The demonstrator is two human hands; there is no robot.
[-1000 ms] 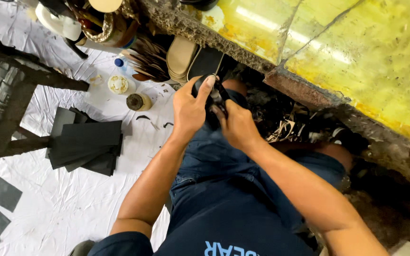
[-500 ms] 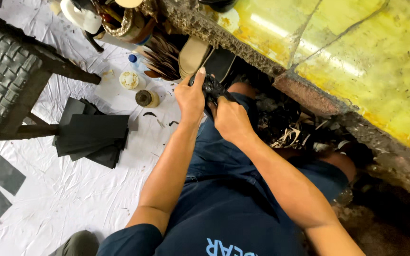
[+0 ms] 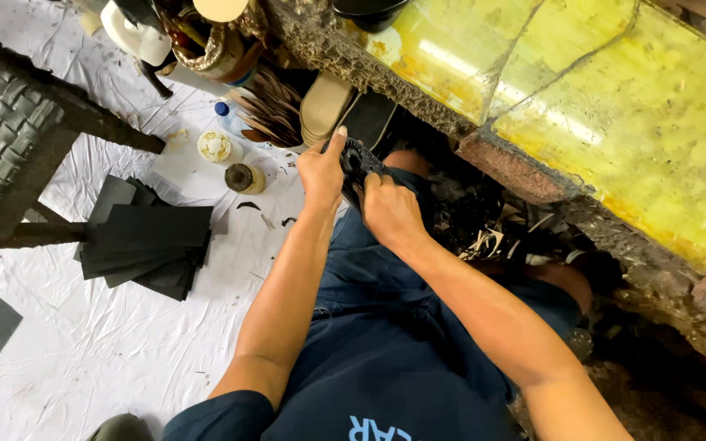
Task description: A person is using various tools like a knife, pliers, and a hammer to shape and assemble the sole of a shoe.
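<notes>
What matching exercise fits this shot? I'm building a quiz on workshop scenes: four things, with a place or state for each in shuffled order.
1. black piece
2. stack of dark sheets
3. woven stool
4. small brown bottle

A. far left, on dark legs
B. held between both hands
C. upright on the white cloth beside a round cap
D. fanned out on the white cloth

Pairs: 1-B, 2-D, 3-A, 4-C
</notes>
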